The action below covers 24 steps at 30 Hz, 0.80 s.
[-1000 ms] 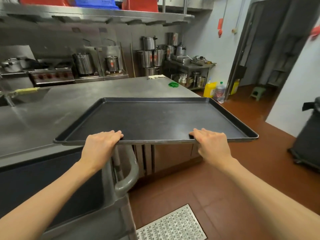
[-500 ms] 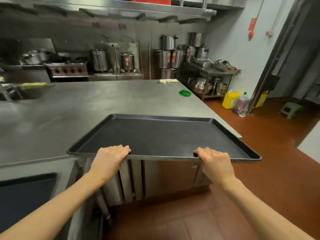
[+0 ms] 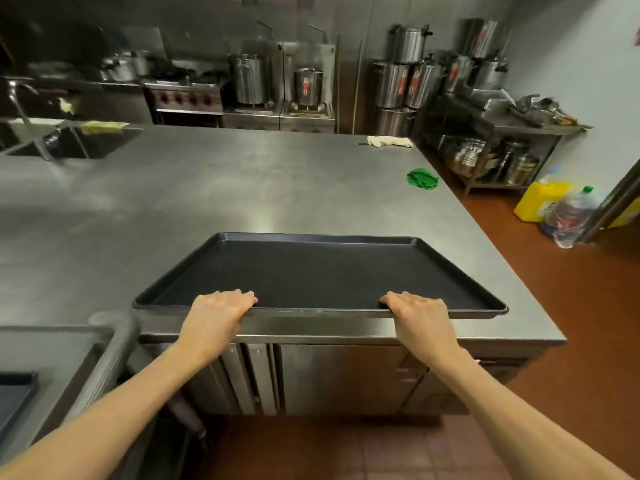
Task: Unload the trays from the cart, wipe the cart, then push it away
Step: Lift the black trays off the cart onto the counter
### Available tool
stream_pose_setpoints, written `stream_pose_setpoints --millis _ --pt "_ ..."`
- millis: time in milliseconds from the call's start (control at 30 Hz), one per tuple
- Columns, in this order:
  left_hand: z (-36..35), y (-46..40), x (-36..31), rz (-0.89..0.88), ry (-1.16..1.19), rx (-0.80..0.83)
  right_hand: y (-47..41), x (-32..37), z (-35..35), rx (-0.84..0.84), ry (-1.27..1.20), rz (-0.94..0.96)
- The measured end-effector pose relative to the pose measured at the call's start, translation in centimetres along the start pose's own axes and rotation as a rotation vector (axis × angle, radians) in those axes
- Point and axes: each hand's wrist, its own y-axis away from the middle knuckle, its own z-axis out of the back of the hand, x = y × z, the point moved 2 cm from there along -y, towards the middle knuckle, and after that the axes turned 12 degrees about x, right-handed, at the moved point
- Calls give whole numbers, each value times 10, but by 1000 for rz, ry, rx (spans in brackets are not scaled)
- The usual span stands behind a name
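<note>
Over the bench (image 3: 242,188) edge, both my hands curl fingers (image 3: 242,301) round the black tray's (image 3: 311,271) near rim; left hand (image 3: 216,311), right hand (image 3: 420,315).

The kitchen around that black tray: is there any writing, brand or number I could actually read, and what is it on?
No text here can be read.
Steel pots: red labels, too blurred to read.
Yellow jug: pale label, too blurred.
Clear bottle: label too blurred.
Red wall sign: cut off by the edge, unreadable.
Black tray: no markings visible.
</note>
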Motion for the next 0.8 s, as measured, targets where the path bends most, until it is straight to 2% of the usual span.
stream_pose_setpoints --millis 300,600,800 --pt "-77 -95 55 38 28 93 -107 -40 -69 42 1 -2" --pt "-121 -125 63 50 -9 208 -145 -68 -131 180 33 2" --pt "-133 -137 71 19 25 213 -163 -74 -148 218 42 22"
